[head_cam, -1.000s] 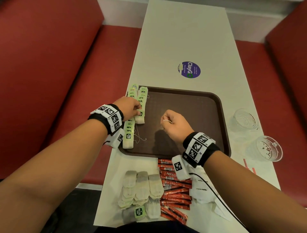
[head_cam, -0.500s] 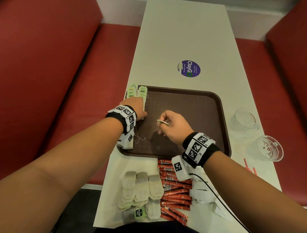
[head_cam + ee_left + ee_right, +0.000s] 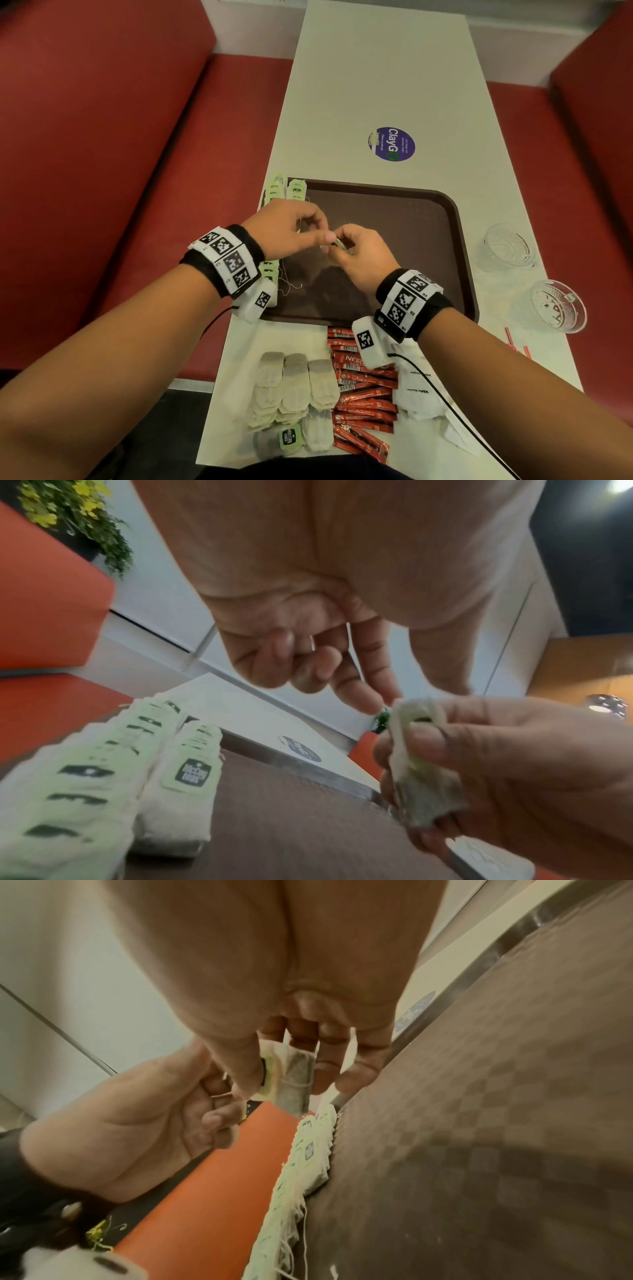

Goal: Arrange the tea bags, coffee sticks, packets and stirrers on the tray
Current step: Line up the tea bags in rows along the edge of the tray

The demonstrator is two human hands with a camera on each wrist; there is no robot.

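Over the middle of the dark brown rectangular plastic tray, right hand curled, thumb and fingers pinching a small paper tea bag with a pale green tag; left hand curled too, fingertips right up against the top of that bag, seemingly at its string or tag, though actual hold on it not clear from any view. Along the tray's left edge, two rows of green-tagged tea bags already laid overlapping, strings trailing off the near end. Probably a tidy-up of the held bag before placement: best to fold or wrap the loose string flat against the bag, tag face up, then lay it at the near end of the inner row, overlapping its neighbour by the same margin and square to the tray's left edge. Light pinch only, since thin paper tears and a tugged string can pull free. Worth keeping the left wrist clear of the laid rows to avoid nudging them. Off the tray, by the table's near edge, still waiting: plain beige tea bags, red coffee sticks, white paper packets; red stirrers near the right edge.
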